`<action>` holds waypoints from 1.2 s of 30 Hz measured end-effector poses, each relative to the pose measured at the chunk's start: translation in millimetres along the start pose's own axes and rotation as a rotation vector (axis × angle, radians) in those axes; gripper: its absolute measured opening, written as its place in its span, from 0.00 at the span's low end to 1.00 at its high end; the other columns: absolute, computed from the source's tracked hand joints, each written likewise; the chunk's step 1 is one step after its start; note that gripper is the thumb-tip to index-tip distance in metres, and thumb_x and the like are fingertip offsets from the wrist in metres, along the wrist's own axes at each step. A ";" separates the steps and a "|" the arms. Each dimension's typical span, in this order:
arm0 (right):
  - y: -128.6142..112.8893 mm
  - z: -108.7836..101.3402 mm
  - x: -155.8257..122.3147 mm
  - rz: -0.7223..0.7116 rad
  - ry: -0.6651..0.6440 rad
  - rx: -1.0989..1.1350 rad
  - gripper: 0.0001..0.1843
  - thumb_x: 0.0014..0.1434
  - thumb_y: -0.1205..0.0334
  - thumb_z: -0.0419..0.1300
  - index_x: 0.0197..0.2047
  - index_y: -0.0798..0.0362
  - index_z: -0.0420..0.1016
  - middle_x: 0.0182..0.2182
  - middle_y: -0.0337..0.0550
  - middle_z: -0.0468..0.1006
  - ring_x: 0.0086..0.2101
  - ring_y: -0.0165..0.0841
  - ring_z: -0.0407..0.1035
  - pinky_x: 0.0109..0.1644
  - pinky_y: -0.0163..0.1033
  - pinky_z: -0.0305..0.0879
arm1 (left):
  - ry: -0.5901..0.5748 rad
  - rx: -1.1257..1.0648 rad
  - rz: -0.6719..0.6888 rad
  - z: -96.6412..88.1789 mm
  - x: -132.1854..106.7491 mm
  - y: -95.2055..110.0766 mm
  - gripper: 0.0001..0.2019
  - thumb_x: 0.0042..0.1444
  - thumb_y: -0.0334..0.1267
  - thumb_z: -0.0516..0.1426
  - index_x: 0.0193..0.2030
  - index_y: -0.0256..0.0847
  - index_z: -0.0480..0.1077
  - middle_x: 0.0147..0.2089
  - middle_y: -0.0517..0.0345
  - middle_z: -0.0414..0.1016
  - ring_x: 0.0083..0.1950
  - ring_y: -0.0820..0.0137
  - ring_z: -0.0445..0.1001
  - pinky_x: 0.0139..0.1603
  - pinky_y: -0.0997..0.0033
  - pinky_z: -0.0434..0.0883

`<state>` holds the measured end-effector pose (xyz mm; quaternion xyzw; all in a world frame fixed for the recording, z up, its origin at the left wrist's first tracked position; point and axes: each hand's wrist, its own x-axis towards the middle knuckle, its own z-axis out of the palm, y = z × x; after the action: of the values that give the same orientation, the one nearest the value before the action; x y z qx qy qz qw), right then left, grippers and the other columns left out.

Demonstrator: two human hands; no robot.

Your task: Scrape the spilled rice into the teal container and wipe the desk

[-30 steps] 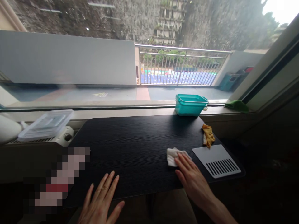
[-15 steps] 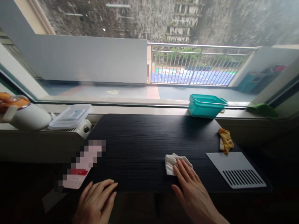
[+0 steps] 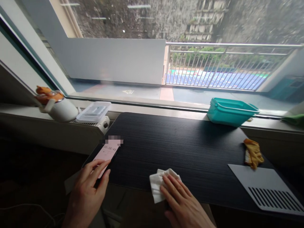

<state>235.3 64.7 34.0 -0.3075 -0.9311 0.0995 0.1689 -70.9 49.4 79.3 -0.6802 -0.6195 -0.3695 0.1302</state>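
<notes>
My right hand (image 3: pixel 180 199) presses a crumpled white tissue (image 3: pixel 156 185) onto the front edge of the dark tabletop (image 3: pixel 152 142). Its fingers lie over the tissue, and part of the tissue hangs past the edge. At the table's left side lies a phone (image 3: pixel 109 153) with a pink screen that shows a running time. My left hand (image 3: pixel 91 183) is over the phone's lower end, fingertips on or just above the screen and thumb apart to the right. The fingers hide that end of the phone, so a firm grip cannot be made out.
On the right of the table are a grey slotted panel (image 3: pixel 263 183) and a yellow-brown cloth glove (image 3: pixel 253 153). A teal plastic bin (image 3: pixel 230 112) stands at the back right. By the window on the left are a clear plastic lid (image 3: pixel 93 111) and a white pot (image 3: pixel 63 109).
My right hand has drawn the tissue toward me and leftward to the front edge. My left hand has moved from the table's edge onto the phone. The view has turned left.
</notes>
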 end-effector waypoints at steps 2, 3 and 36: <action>-5.3 2.9 6.7 0.020 0.023 0.002 0.35 0.58 0.58 0.61 0.67 0.52 0.59 0.67 0.51 0.56 0.65 0.49 0.50 0.66 0.52 0.57 | 0.027 -0.005 -0.023 0.4 5.2 0.5 0.11 0.63 0.35 0.53 0.51 0.44 0.69 0.48 0.54 0.68 0.48 0.64 0.71 0.51 0.64 0.68; -11.8 6.0 20.3 0.017 0.025 0.027 0.34 0.59 0.56 0.60 0.66 0.53 0.59 0.67 0.52 0.57 0.66 0.49 0.50 0.66 0.53 0.56 | 0.040 -0.006 -0.026 1.0 8.4 2.2 0.11 0.63 0.35 0.53 0.51 0.44 0.69 0.48 0.53 0.68 0.49 0.63 0.71 0.51 0.64 0.68; 103.9 -25.6 -62.5 0.448 0.460 -0.043 0.17 0.65 0.61 0.51 0.53 0.52 0.74 0.57 0.50 0.72 0.55 0.42 0.70 0.56 0.48 0.72 | -0.296 -0.033 0.144 107.3 40.3 51.0 0.14 0.63 0.33 0.49 0.50 0.39 0.73 0.54 0.47 0.74 0.55 0.57 0.71 0.55 0.50 0.71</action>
<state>348.0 111.0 11.7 -0.5227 -0.7796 0.0425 0.3424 11.9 137.4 46.0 -0.7719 -0.5754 -0.2651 0.0525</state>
